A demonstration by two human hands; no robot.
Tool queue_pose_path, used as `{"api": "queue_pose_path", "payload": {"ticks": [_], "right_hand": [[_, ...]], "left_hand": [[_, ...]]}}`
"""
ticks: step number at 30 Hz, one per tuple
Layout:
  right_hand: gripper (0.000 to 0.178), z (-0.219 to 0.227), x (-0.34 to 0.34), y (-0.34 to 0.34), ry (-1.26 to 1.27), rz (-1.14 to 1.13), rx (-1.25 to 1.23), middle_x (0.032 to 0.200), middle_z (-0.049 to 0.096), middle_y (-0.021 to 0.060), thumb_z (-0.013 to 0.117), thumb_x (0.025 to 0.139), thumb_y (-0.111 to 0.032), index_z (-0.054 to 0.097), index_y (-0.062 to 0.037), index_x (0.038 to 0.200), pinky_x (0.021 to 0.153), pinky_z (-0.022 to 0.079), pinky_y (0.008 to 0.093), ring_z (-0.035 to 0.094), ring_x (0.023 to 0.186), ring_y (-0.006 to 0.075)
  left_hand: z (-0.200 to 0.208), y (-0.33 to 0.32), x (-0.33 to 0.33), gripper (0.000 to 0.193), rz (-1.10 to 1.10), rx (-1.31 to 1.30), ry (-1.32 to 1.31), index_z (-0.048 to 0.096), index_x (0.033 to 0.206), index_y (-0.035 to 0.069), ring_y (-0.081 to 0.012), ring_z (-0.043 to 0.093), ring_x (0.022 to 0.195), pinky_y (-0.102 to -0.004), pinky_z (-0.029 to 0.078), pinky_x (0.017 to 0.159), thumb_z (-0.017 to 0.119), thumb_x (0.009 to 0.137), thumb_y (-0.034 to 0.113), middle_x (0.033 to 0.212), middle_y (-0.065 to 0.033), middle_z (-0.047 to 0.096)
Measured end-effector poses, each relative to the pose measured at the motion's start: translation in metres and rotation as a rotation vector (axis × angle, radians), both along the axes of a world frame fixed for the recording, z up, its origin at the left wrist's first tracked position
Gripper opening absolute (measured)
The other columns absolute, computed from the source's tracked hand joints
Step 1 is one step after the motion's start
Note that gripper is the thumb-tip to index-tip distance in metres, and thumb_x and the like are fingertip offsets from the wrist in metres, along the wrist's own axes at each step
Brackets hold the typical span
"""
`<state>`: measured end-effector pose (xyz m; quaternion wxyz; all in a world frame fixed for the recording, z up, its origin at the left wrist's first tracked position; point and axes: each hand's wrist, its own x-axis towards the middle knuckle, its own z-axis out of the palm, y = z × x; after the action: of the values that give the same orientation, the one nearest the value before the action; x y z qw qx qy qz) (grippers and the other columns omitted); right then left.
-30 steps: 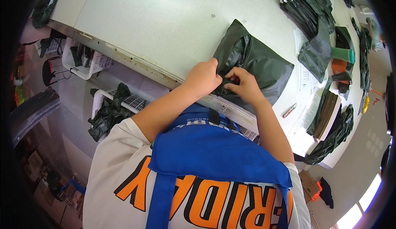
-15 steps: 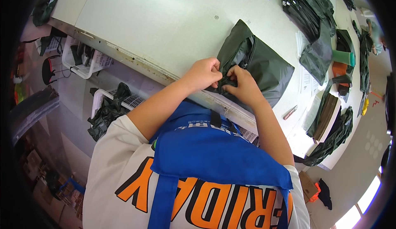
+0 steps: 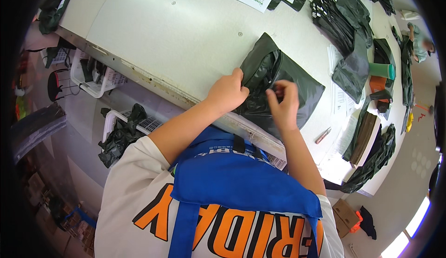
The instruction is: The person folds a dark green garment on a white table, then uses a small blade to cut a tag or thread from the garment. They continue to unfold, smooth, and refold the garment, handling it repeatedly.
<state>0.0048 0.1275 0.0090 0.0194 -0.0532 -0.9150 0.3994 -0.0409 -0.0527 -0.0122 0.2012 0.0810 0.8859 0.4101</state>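
At the far left, under the edge of the worktop (image 3: 162, 39), a white basket (image 3: 109, 79) holds dark items, and nearer the person a second basket (image 3: 151, 124) has crumpled dark plastic (image 3: 116, 139) hanging over its rim. Next to the right, the left hand (image 3: 227, 91) rests at the worktop's near edge, its fingers closed on the left edge of a dark green bag (image 3: 297, 74). The bag lies on the worktop along that near edge, its right part fairly smooth and full-looking. As far as can be judged, that side is in order, while the left part, between the hands, is unfinished: its folds are bunched and not laid flat. The right hand (image 3: 284, 104) is over the bag's middle, fingers curled and thumb apart; blur hides whether they hold anything. Beyond, red-handled snips (image 3: 323, 136) lie apart from the bag, unused, with a pile of dark pieces with white tags (image 3: 325, 21) farther back, then printed sheets (image 3: 341, 100) and a green cylinder (image 3: 382, 71).
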Motion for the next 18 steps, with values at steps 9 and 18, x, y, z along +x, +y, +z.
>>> {"api": "queue_pose_path", "payload": {"ticks": [9,18], "right_hand": [[0.026,-0.001,-0.082,0.008,-0.163,-0.215,-0.125,0.09,0.065,0.0175,0.063,0.085,-0.016,0.064,-0.0003,0.106,0.07,0.05,0.0329,0.063,0.075,0.0256],[0.025,-0.008,-0.065,0.013,-0.179,0.3,-0.212,0.097,0.063,0.0157,0.061,0.084,-0.005,0.066,-0.0038,0.109,0.077,0.049,0.0355,0.061,0.088,0.0326]], "left_hand": [[0.003,0.022,-0.013,0.013,-0.058,0.06,0.386,0.051,0.094,0.005,-0.0362,0.058,0.086,-0.0445,0.048,0.069,0.055,0.083,0.007,0.098,-0.0172,0.054],[-0.027,0.025,-0.018,0.024,-0.156,-0.01,0.269,0.048,0.101,0.003,-0.0357,0.058,0.082,-0.0453,0.048,0.069,0.057,0.078,0.004,0.09,-0.0178,0.055]]}}
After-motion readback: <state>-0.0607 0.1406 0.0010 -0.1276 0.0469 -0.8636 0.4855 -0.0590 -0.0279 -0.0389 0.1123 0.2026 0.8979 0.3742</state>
